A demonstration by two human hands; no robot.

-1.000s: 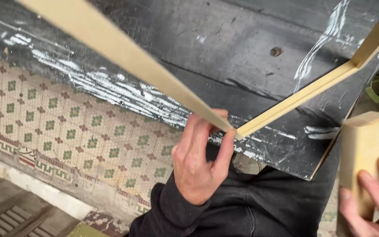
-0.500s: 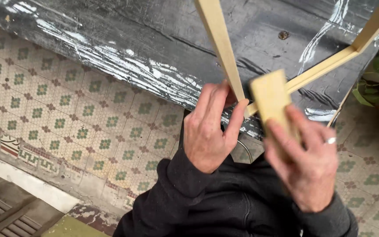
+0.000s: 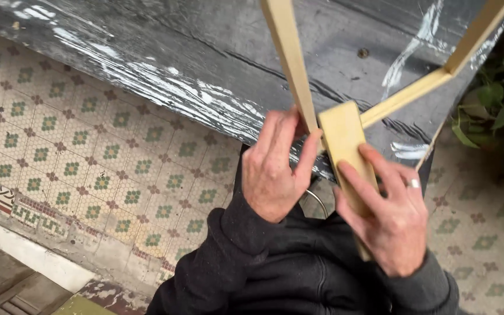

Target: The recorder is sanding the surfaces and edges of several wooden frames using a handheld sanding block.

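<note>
Left hand [image 3: 272, 169] pinches the near corner of a pale wooden frame [image 3: 290, 58], fingers closed around the strip; the corner joint itself is hidden behind hand and block. Right hand [image 3: 389, 219] grips a flat wooden block [image 3: 342, 140] against that corner, over a dark scuffed board [image 3: 164, 52]. Frame's upper part is cut off by the picture edge, block's lower end covered by the palm.
</note>
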